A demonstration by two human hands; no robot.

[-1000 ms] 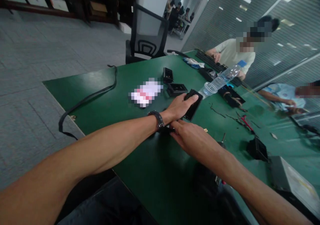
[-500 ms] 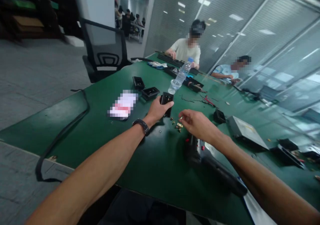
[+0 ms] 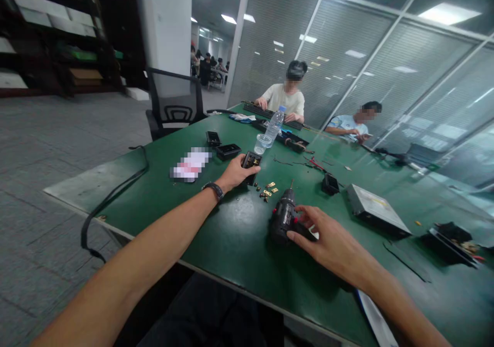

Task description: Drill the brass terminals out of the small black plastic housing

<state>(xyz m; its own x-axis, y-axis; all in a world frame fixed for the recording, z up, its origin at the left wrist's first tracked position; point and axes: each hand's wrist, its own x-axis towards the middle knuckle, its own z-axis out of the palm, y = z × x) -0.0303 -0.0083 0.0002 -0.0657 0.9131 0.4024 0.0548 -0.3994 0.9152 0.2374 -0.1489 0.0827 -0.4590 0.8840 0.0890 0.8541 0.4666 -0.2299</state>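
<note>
My left hand (image 3: 234,173), with a dark wristband at its wrist, grips a small black plastic housing (image 3: 252,161) that has brass-coloured parts inside. Its thumb lies across the housing's face. Small brass plates and screws (image 3: 267,192) are scattered on the table just right of that hand. A black cordless drill (image 3: 283,218) lies on its side, its bit pointing away from me. Over the drill's handle is my right hand (image 3: 328,233), thumb and fingers apart and curved around it; whether they touch the drill I cannot tell. Much of the handle is hidden beneath this hand.
Two more black housings (image 3: 228,151) and a phone (image 3: 191,165) lie to the left on the green table (image 3: 154,208). Beyond are a plastic cup (image 3: 262,143) and a bottle (image 3: 275,125). A metal box (image 3: 378,210) stands at right. Two people sit across the table.
My right hand has left the small brass parts and moved back toward me to the drill, its fingers opening. The left hand still holds the housing. The camera view has tilted up.
</note>
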